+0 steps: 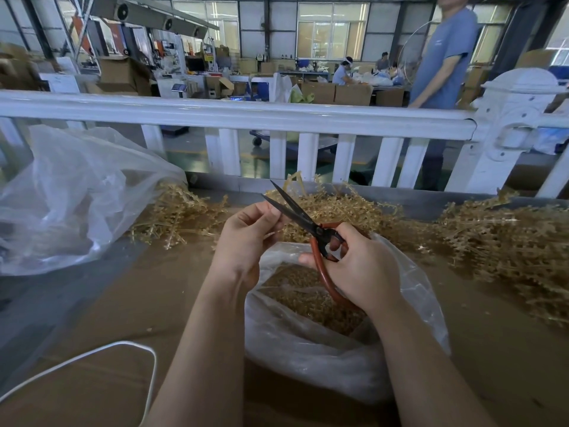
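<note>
Scissors point(303, 221), blades parted, gripped in right hand point(360, 266); left hand point(246, 235) pinches 1 small piece point(272, 233) against them, both held over bag point(308, 359) so trimmings fall in.

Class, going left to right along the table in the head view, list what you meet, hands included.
Big clear bag → left heap of golden sprigs → left hand, pinching a sprig → scissors → right hand, gripping them → right heap of golden sprigs.
</note>
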`<state>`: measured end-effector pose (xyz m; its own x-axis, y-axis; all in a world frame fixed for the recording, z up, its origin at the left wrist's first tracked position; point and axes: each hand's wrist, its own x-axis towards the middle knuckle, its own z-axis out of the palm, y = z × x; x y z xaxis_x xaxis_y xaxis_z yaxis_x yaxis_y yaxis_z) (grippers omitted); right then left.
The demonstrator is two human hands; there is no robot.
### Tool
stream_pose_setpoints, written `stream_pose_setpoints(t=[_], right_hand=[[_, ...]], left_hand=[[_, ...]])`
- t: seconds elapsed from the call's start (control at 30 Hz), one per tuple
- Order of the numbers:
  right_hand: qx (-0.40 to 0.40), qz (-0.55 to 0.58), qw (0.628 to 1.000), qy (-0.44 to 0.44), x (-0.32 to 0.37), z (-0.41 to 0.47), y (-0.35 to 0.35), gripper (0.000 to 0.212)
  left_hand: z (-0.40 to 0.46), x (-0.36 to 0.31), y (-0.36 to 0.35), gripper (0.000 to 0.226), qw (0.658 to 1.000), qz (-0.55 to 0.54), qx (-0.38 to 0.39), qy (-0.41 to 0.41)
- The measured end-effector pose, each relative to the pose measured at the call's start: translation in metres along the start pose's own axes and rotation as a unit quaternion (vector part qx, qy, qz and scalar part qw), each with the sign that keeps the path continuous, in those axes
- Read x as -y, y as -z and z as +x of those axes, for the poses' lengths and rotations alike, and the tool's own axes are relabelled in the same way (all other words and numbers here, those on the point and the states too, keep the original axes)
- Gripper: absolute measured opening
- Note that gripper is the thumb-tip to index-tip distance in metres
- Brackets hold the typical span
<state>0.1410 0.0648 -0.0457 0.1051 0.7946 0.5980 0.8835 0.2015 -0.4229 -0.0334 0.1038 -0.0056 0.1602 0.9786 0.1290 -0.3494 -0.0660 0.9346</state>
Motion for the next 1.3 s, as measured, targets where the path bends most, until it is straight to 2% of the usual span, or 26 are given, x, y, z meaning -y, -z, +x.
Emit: stream_pose_setpoints(t=[0.23,0.43,0.6,0.9,1.1,1.3], right_hand=[[0.002,-0.011,1.000,-0.010,-0.0033,0.0008,-0.0011,0.075],[-0.020,0.003,1.000,0.003,-0.0020,-0.0010,0.0000,0.073],[-0.033,0.028,0.999,0.020,0.0013,-0.0015,0.0014,0.059],[-0.004,0.064,0.998,0.016,0.0005,-0.0003,0.0015,0.069],[0.002,0.086,0.996,0.000,-0.0014,-0.0006,-0.0020,0.056],[0.059,0.204,0.971,-0.110,0.0017,0.0026,-0.0047,0.058]], left_hand=[[-0.0001,0.0012,-0.0013,0.018,1.000,-0.005,-0.017,0.001],[-0.0010,0.0003,-0.0015,0.020,1.000,-0.001,-0.015,-0.004],[0.0008,0.0007,-0.0003,0.020,1.000,0.013,-0.008,-0.004],[0.0014,0.0014,0.0012,0.018,1.000,0.014,-0.006,-0.002],[0.0012,0.0016,0.0021,0.017,1.000,0.024,-0.007,-0.002],[0.0010,0.0068,-0.0013,0.008,0.999,0.016,-0.018,0.042]])
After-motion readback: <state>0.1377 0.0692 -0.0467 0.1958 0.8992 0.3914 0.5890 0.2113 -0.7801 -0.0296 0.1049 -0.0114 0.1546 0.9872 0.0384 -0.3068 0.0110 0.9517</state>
